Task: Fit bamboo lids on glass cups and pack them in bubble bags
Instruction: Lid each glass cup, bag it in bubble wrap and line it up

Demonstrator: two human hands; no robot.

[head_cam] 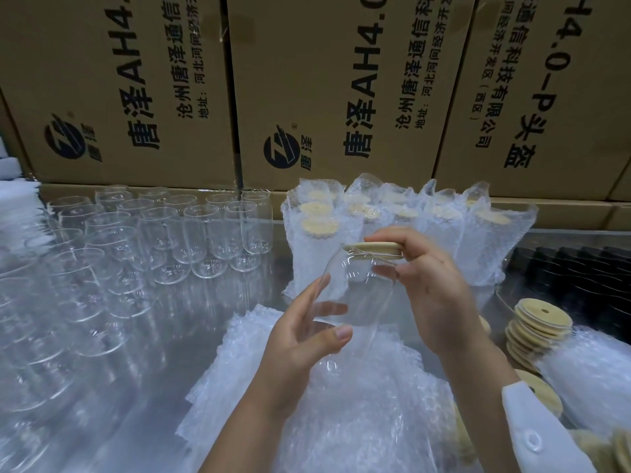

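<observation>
Before cartons (pixel 307 80), lid (pixel 372 249) sits, seemingly, between right fingers (pixel 392 234).

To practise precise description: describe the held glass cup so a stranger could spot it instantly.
Below the wall of printed cardboard boxes, right of centre, stand cups in bubble bags. Just in front, the left hand grips a glass cup while the right hand holds a bamboo lid at its mouth. It alone is lidded yet unbagged.

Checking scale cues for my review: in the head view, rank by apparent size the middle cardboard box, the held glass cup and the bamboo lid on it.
1. middle cardboard box, largest though farthest
2. glass cup
3. bamboo lid, seen nearly edge-on
</observation>
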